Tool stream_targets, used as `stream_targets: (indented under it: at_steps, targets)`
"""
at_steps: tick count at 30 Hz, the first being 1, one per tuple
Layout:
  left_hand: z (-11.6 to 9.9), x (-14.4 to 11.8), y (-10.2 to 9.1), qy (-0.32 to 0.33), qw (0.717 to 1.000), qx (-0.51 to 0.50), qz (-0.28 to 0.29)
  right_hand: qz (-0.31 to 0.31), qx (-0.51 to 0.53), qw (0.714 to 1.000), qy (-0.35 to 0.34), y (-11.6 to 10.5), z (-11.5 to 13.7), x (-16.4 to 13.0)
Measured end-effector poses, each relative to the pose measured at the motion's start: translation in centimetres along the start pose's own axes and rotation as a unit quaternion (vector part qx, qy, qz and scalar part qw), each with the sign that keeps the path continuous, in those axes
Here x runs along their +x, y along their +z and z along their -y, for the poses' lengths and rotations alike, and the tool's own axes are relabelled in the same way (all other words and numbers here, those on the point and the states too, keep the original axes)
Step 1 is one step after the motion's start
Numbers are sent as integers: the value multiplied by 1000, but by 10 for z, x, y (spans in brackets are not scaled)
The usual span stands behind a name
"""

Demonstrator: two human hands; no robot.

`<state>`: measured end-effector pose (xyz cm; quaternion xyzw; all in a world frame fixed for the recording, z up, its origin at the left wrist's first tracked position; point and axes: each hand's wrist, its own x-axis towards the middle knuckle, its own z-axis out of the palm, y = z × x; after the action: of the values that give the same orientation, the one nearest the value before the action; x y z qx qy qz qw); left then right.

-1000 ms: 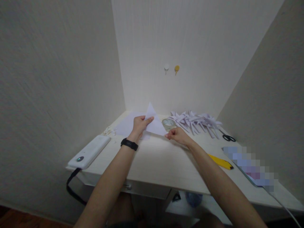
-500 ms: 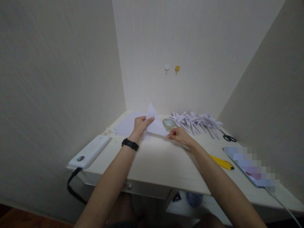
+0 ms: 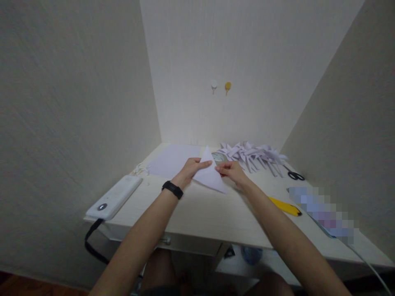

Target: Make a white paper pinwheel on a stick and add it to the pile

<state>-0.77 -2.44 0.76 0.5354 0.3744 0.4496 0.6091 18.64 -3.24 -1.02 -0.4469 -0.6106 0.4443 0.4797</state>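
Note:
A white sheet of paper folded into a triangle (image 3: 210, 176) is held up just above the desk, its tip toward the wall. My left hand (image 3: 191, 168), with a black watch on the wrist, grips its left side, the thumb lying on top. My right hand (image 3: 231, 169) pinches the right edge between thumb and fingers. Behind my left hand lie flat white paper sheets (image 3: 173, 158). A roll of clear tape (image 3: 219, 157) sits just beyond my right hand, partly hidden by the paper and the hand.
Several folded paper pinwheels (image 3: 251, 155) are heaped at the back right. Black-handled scissors (image 3: 295, 176), a yellow cutter (image 3: 285, 206) and a blurred-out phone-like slab (image 3: 321, 213) lie on the right. A white power bank (image 3: 115, 197) with a black strap rests at the left edge.
Both hands have brought the folded paper right and nearer to me. My right hand has shifted from the paper's lower right corner up to its right edge.

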Motion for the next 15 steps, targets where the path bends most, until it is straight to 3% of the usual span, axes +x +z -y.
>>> stream_targets:
  at_steps: [6,15]
  targets:
    - [-7,3,-4,4,999,-23,-30,136,-18,990,24,-5,8,-8]
    - [-2,8,-10,-12,997,-42,-70,123,28,990,64,-5,10,-10]
